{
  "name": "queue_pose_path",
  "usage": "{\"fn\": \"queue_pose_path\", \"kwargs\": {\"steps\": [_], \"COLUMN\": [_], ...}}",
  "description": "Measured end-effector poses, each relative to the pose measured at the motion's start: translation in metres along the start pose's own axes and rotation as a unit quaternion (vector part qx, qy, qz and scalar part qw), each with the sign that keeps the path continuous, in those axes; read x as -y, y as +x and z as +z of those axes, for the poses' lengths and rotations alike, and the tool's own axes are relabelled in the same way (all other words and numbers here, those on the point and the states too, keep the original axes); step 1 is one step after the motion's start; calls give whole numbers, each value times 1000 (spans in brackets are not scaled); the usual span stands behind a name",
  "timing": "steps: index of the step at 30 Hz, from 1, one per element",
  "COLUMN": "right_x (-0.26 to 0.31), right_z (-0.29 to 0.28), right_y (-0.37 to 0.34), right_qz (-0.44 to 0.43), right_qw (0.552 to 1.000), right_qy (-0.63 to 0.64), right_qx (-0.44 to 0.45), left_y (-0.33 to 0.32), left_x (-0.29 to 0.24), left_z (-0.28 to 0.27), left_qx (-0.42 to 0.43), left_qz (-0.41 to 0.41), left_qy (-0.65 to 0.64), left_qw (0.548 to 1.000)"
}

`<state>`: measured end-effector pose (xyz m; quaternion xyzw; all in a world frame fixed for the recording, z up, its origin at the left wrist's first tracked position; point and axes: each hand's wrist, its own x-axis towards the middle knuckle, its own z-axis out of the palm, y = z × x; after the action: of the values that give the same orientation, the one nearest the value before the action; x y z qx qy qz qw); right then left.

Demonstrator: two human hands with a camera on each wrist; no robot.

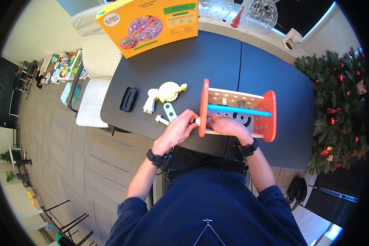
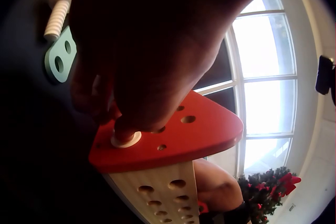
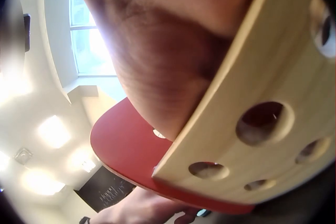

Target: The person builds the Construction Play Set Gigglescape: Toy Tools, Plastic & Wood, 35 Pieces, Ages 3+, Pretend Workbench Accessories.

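Note:
A wooden toy toolbox with red end panels (image 1: 203, 102) and a blue rod (image 1: 240, 110) across its top stands before me on the dark table. My left hand (image 1: 178, 129) pinches the white head of a screw (image 2: 126, 140) at the outer face of the left panel. Inside the box, my right hand (image 1: 227, 125) reaches to that panel's inner face; its fingertips are hidden, and I cannot tell whether they grip anything. Beside my left hand lie a mint-green strip with holes (image 1: 170, 111) and a white screw (image 1: 162, 119).
Farther back on the table (image 1: 217, 53) are a yellow piece (image 1: 168, 91), a white piece (image 1: 150, 102) and a black open frame (image 1: 128, 99). A yellow play-set box (image 1: 147, 30) stands at the back edge. A decorated tree (image 1: 332, 115) borders the right side, a chair (image 1: 95, 82) the left.

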<state>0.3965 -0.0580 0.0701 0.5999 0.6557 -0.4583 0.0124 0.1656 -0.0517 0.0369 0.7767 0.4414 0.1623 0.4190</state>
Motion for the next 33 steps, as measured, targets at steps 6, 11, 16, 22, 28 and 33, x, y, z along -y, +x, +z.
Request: {"fn": "queue_pose_path", "kwargs": {"steps": [6, 11, 16, 22, 28, 33], "right_x": [-7, 20, -53, -178, -143, -134], "right_z": [22, -5, -54, -46, -52, -55], "right_y": [-36, -132, -165, -106, -105, -112], "right_qz": [-110, -142, -40, 11, 36, -61], "right_qw": [956, 925, 797, 909, 890, 826], "right_qy": [-98, -13, 52, 99, 317, 388], "right_qx": [-252, -352, -600, -405, -325, -405], "left_y": [-3, -5, 10, 22, 25, 26], "left_x": [-6, -2, 13, -19, -38, -55], "left_z": [0, 7, 11, 2, -3, -21], "left_qx": [-1, -41, -36, 24, 8, -26], "left_qz": [-28, -37, -105, -146, -151, -98], "left_qy": [-31, -92, -228, -255, -220, -274], "left_qw": [999, 994, 967, 956, 964, 956]}}
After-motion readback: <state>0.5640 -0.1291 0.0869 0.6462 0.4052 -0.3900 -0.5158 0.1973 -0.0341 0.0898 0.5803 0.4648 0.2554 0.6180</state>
